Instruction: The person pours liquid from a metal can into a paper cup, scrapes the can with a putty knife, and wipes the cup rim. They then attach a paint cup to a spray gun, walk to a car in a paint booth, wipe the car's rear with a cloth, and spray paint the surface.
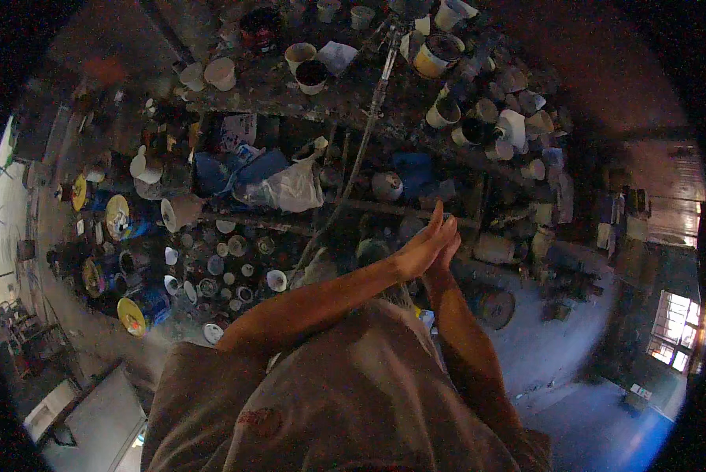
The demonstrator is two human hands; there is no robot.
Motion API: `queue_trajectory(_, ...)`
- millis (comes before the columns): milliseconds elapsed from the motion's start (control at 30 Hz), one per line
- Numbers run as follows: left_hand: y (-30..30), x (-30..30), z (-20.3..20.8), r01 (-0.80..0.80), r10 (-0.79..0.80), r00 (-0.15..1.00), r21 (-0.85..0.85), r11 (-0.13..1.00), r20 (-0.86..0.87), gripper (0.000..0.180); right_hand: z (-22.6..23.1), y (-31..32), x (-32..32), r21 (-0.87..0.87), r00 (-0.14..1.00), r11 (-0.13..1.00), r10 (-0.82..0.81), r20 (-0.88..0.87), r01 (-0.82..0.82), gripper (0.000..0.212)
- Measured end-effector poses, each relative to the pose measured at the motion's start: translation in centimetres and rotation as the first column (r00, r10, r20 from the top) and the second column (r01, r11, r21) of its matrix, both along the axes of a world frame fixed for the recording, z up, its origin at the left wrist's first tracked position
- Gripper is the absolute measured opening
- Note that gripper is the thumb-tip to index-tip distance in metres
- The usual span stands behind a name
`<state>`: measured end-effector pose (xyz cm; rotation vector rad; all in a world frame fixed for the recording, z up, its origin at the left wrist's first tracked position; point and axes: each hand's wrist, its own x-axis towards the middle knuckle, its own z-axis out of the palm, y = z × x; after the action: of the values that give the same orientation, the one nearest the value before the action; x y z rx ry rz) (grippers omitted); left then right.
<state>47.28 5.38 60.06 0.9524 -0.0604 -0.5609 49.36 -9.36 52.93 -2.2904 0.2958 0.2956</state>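
My left hand [420, 253] and my right hand [448, 251] meet palm to palm in front of my body, right of centre. The fingers of both look stretched out and lie against the other hand; nothing shows between them, though the inner palms are hidden. Beyond them is a dark, cluttered shelf with a blue container [417, 169] and a round pale pot [387, 186]. A hose [358, 161] with a metal end runs down from the bench top, left of my hands.
Stained cups and a yellow-labelled can [438, 57] crowd the bench top. A clear plastic bag [290, 189] lies on the shelf below. Tins and lids cover the floor at left, near yellow-ended drums [132, 316]. A wall with a bright window [674, 330] is at right.
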Motion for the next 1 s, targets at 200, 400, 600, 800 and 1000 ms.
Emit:
queue_trajectory(200,5.0,-0.4,2.3,-0.062,0.037,0.994,0.238,0.969,0.107,0.117,3.5,0.0,2.1,0.254,0.893,0.967,0.129,-0.431,-0.017,0.062)
queue_trajectory(400,5.9,2.3,1.4,-0.108,0.083,0.994,0.447,0.888,0.077,0.120,-1.5,1.2,-0.5,0.925,0.937,0.302,0.326,0.128,-0.231,0.064)
queue_trajectory(600,7.9,3.9,-0.7,-0.009,-0.090,0.892,-0.216,0.976,-0.442,0.120,4.1,1.9,-1.9,0.152,0.665,0.667,0.743,-0.066,-0.730,0.048)
queue_trajectory(800,7.3,3.6,0.8,-0.116,-0.094,0.814,-0.319,0.941,-0.573,0.119,9.0,3.7,-1.1,-0.441,0.578,0.590,0.796,0.177,-0.676,0.018)
queue_trajectory(1000,4.5,3.7,0.7,-0.169,0.082,0.928,-0.215,0.962,-0.364,0.112,5.4,3.3,0.8,-0.286,0.826,0.825,0.542,0.155,-0.488,0.033)
